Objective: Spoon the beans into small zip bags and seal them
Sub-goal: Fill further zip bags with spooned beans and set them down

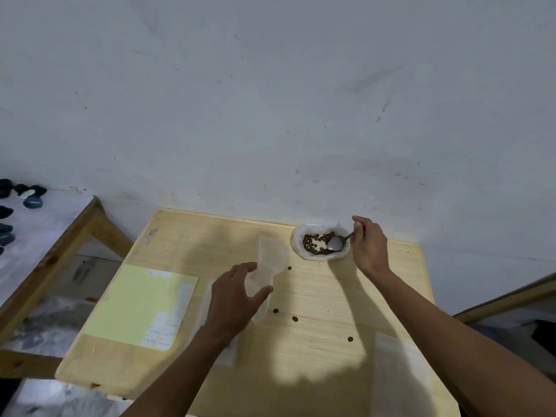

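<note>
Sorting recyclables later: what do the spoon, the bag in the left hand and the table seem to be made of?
Spoon: likely metal, a grey bowl with a dull sheen.
Bag: thin clear-to-frosted plastic film; the wood shows through it and it bends limply.
Table: pale wood with visible grain lines, matte, apparently unvarnished or lightly finished.
</note>
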